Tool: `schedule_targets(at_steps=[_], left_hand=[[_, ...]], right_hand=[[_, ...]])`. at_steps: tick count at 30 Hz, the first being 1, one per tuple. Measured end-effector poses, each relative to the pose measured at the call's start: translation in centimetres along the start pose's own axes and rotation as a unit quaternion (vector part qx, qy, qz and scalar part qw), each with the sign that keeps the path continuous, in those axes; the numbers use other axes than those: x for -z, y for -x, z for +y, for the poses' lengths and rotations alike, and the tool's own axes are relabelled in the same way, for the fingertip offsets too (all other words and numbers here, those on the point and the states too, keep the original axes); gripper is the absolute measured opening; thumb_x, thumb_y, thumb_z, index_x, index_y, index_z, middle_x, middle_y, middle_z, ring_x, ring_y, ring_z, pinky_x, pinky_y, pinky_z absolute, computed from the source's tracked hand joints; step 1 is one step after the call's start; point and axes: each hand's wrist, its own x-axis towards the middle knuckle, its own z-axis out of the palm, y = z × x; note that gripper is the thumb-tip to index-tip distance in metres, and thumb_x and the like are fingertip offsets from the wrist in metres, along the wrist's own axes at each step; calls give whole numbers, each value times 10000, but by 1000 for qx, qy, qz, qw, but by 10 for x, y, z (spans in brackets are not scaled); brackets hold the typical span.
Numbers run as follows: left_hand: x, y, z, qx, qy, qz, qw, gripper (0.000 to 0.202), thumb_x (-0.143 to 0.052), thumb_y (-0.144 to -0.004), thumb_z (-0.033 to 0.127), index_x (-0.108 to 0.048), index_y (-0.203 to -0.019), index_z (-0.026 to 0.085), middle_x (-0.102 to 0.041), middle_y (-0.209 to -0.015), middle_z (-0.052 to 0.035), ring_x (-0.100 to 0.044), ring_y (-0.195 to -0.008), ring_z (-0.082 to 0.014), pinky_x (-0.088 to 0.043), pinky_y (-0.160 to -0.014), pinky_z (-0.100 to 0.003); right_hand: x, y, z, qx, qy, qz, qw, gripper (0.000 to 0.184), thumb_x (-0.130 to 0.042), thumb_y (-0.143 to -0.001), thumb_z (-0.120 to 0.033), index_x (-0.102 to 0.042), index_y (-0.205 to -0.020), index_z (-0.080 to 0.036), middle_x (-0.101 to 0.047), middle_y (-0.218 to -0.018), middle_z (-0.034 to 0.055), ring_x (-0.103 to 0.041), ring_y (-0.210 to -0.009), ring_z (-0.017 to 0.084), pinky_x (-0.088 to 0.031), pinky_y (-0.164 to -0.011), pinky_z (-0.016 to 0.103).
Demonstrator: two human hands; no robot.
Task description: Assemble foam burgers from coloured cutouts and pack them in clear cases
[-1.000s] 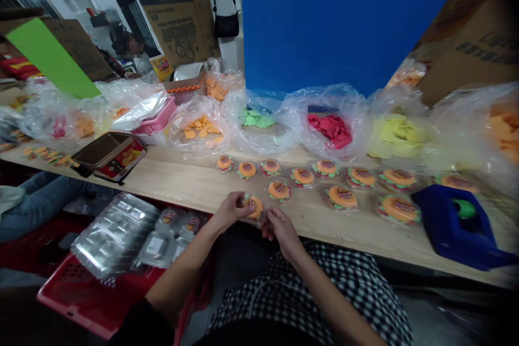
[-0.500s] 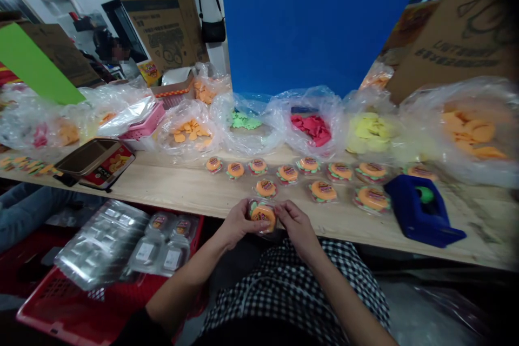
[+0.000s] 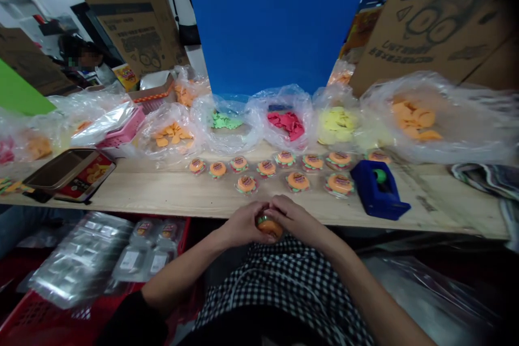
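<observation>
Between my two hands, just off the table's front edge, is a toy burger in a clear case (image 3: 269,227), with an orange bun and some green showing. My left hand (image 3: 248,223) wraps it from the left. From the right, my right hand (image 3: 291,217) closes over its top, fingers touching the left hand's. Much of the case is covered by my fingers. On the wooden table (image 3: 162,186) beyond stand several more cased burgers, such as a near one (image 3: 246,184). A blue tape dispenser (image 3: 379,189) sits right of them.
Along the back lie clear bags of green pieces (image 3: 226,121), red pieces (image 3: 287,125), yellow pieces (image 3: 337,123) and orange pieces (image 3: 416,118). A brown tray (image 3: 67,173) is at left. Below it, a red crate (image 3: 24,313) holds clear plastic packs (image 3: 81,259). A person (image 3: 87,59) is in the background.
My view has swung right and the table appears shifted left. My right hand has moved from the case's right edge to over its top, and the burger is more covered now.
</observation>
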Motion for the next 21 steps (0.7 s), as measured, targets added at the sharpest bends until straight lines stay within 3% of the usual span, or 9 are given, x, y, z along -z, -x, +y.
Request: schedule_targets(at_steps=[4, 9, 11, 16, 21], left_hand=[[-4, -5, 3, 9, 14, -43, 999, 574, -731, -513, 211, -547, -1056, 165, -585, -998, -40, -521, -900, -196, -404, -790, -292], [-7, -11, 8, 43, 73, -59, 995, 550, -743, -488, 209, -574, -1009, 153, -593, -936, -38, -537, -841, -185, -421, -741, -284], [-6, -15, 9, 62, 135, -43, 988, 536, -746, -490, 204, -575, -993, 143, -596, -909, -43, -547, -818, -178, -428, -736, -286], [-8, -27, 8, 94, 306, 67, 945, 636, -745, -520, 162, -466, -1092, 190, -589, -923, -33, -571, -777, -150, -461, -700, -277], [-22, -35, 12, 112, 375, 84, 916, 512, -735, -552, 173, -480, -996, 186, -588, -913, -27, -592, -753, -150, -495, -656, -280]], right_hand=[[1, 8, 1, 23, -29, -3, 999, 226, -409, -840, -334, -509, -683, -205, -517, -707, 16, -458, -717, 154, -370, -652, 277], [4, 13, 14, -29, -56, 28, 998, 266, -425, -817, -392, -496, -643, -203, -484, -656, 1, -456, -659, 146, -365, -607, 269], [9, 15, 19, -56, -74, 54, 994, 299, -405, -816, -427, -480, -630, -205, -468, -635, -7, -444, -630, 143, -362, -592, 269], [14, 23, 28, -109, -142, 134, 975, 324, -400, -805, -476, -492, -648, -207, -482, -646, -12, -443, -638, 145, -370, -620, 273], [3, 24, 33, -128, -271, 230, 926, 274, -463, -779, -466, -524, -737, -202, -506, -687, -13, -441, -608, 132, -369, -573, 257]])
